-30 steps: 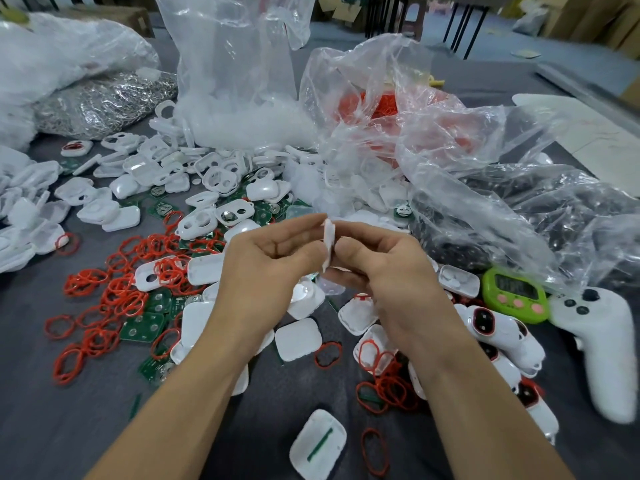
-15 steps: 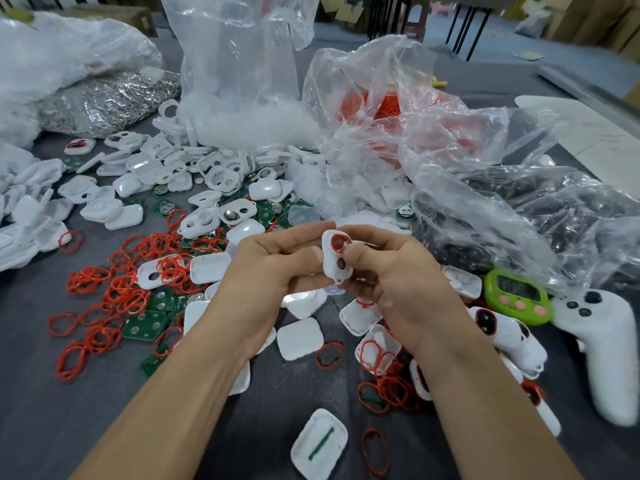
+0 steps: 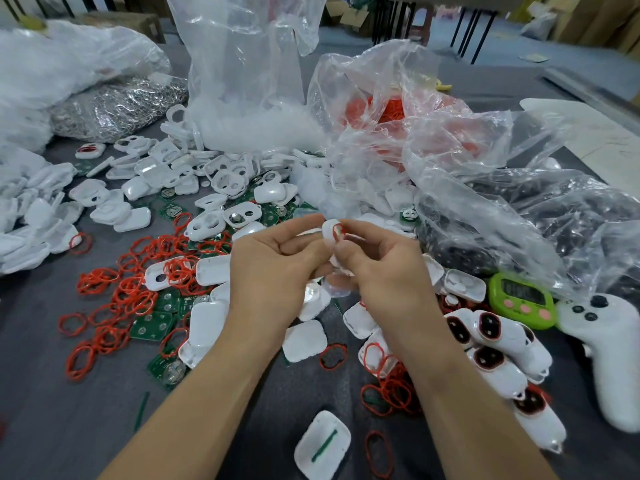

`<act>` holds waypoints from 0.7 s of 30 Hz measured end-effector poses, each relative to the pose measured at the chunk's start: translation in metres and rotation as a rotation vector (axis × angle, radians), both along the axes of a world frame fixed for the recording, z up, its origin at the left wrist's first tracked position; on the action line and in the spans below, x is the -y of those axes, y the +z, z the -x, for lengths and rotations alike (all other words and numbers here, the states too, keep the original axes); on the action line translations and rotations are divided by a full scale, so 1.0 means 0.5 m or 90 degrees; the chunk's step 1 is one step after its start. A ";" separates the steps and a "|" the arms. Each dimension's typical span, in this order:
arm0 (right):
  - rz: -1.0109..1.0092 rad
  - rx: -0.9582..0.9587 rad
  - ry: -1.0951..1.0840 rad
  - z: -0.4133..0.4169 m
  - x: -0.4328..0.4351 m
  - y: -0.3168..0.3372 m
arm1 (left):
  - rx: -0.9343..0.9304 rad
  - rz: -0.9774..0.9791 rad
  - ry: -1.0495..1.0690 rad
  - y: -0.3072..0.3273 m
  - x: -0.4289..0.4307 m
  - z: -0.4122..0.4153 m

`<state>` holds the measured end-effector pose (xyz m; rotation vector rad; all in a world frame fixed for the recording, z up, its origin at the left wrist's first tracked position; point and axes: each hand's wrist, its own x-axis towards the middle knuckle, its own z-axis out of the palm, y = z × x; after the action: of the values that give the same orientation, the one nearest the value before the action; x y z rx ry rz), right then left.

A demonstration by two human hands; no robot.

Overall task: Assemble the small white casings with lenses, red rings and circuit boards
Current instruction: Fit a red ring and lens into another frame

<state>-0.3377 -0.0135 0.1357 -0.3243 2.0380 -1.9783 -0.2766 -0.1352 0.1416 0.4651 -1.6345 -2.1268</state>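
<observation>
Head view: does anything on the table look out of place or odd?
Two things are not assembly parts: a green timer and a white controller at the right edge, beside the finished casings. Near the front edge, one lone casing holds a loose green strip.

White casing, red ring, green timer.

No text is readable; the green timer's display is blurred.
</observation>
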 end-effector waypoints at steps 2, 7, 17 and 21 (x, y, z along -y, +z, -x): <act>0.059 0.076 0.064 0.000 0.001 0.003 | -0.014 0.086 0.003 -0.001 0.003 0.001; 0.207 0.244 0.148 0.009 -0.017 0.029 | -0.044 0.215 0.038 -0.001 0.016 -0.010; 0.248 0.287 0.098 0.005 -0.014 0.030 | -0.005 0.072 -0.071 0.002 0.006 -0.009; 0.088 0.131 0.016 0.003 -0.005 0.013 | 0.033 0.059 -0.013 -0.001 0.006 -0.004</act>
<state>-0.3395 -0.0109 0.1424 -0.1670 1.7690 -2.0487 -0.2748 -0.1380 0.1410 0.4797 -1.7655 -2.0581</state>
